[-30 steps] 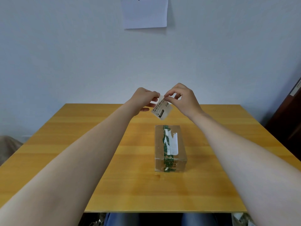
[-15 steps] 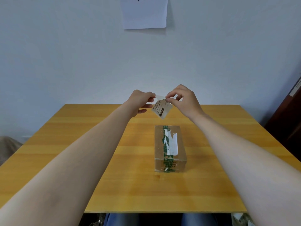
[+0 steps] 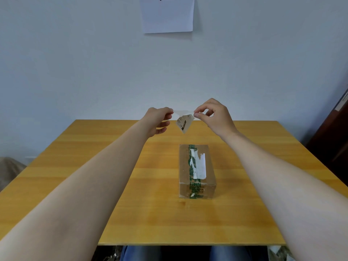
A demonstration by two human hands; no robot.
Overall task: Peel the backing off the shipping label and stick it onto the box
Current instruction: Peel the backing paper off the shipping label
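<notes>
Peeling step in hand: left hand (image 3: 157, 120) pinches the pale backing (image 3: 181, 112), right hand (image 3: 216, 117) pinches the printed label (image 3: 183, 123), both above the worktop (image 3: 131, 204) beyond the box (image 3: 185, 166). Next move likely needs full separation, then flat placement on the box top.

Print on label (image 3: 184, 123) too small to read; wall sheet (image 3: 167, 16) cut off at top edge.

White paper sheet (image 3: 167, 15) on wall above table (image 3: 150, 213).
</notes>
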